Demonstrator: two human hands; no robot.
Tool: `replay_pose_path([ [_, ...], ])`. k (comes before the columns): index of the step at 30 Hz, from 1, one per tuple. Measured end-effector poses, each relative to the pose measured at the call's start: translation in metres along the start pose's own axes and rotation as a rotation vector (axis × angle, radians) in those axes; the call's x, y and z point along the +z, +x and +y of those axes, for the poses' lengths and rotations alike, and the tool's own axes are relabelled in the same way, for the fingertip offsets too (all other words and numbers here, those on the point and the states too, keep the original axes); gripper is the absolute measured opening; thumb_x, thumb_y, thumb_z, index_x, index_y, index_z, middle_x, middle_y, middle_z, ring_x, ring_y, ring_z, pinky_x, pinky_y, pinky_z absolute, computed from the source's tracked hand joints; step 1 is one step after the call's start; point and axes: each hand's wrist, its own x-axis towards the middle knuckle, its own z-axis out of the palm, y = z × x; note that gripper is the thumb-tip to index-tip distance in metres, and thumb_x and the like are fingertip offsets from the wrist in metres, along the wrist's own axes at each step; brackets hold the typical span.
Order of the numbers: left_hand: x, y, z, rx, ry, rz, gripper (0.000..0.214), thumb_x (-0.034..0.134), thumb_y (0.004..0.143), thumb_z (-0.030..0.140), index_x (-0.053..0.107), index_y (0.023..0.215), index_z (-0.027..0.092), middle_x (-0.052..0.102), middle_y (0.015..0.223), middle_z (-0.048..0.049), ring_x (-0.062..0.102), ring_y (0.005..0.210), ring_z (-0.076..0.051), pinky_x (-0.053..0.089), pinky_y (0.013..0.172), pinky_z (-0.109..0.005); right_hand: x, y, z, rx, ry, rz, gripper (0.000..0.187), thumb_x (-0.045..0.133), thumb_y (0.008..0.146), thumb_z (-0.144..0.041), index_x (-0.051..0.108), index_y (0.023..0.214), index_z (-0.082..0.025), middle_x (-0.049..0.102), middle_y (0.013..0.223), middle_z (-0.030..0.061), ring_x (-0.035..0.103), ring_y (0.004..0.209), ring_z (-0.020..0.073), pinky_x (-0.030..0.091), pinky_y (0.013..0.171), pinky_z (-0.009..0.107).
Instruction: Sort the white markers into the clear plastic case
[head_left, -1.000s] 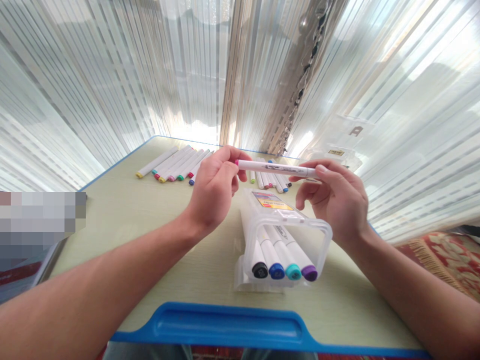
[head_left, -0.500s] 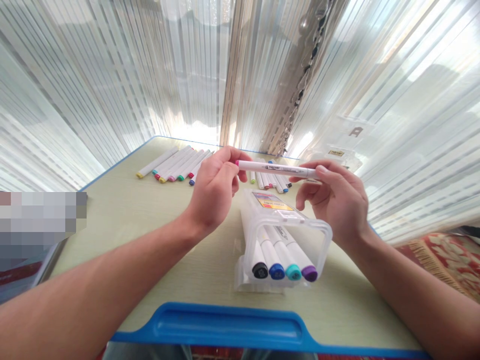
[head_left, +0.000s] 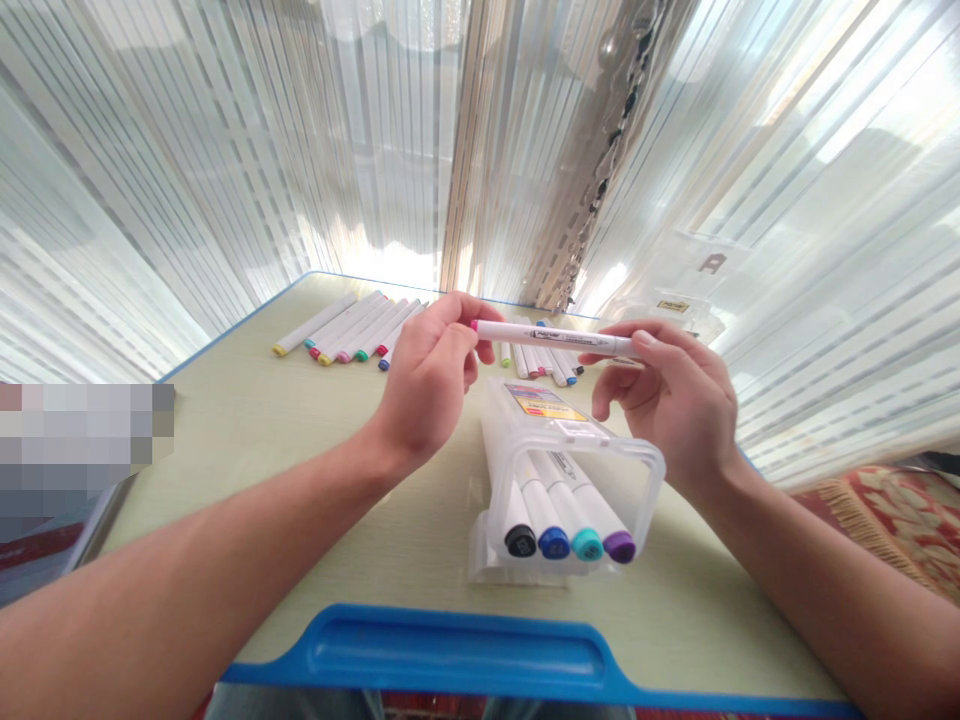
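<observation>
I have one marker (head_left: 555, 338) pinched at both ends, lying nearly level across the view beyond the mouth of the case (head_left: 493, 450). My left hand (head_left: 431, 385), beyond the case and to its left, grips the pink end between thumb and fingers; my right hand (head_left: 667, 400), to the case's right, holds the other end between thumb and forefinger, its lower fingers curled beneath. I judge the step in hand to be a steady two-handed hold. Any move from here would call for one pinch to ease while the other bears the marker, without the right knuckles catching the case; I cannot tell how high above it the marker hangs.

The case's mouth faces me, with four markers (head_left: 551, 508) side by side low in it and a gap between them and the upper rim. Beyond the case and well to its left lies the left row (head_left: 356, 330), partly behind my left hand; straight beyond it is the right cluster (head_left: 529, 360), partly behind the marker I hold. To the case's left, the table (head_left: 300, 430) gives my forearm sideways room; nearer me than the case, the blue trough (head_left: 457, 650) marks the edge. Past both groups, the curtain (head_left: 225, 150) limits forward reach.
</observation>
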Motion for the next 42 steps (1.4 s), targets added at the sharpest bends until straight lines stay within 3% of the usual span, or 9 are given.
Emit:
replay_pose_path([
  [42, -0.0006, 0.0007, -0.0012, 0.001, -0.004, 0.001, 0.018, 0.046, 0.076, 0.013, 0.062, 0.083, 0.015, 0.054, 0.064, 0.0001, 0.036, 0.045, -0.007, 0.022, 0.04, -0.023, -0.0017, 0.0013, 0.0017, -0.016, 0.009, -0.013, 0.014, 0.061, 0.09, -0.028, 0.072, 0.084, -0.022, 0.073, 0.073, 0.0046, 0.061, 0.043, 0.0148, 0.048, 0.037, 0.029],
])
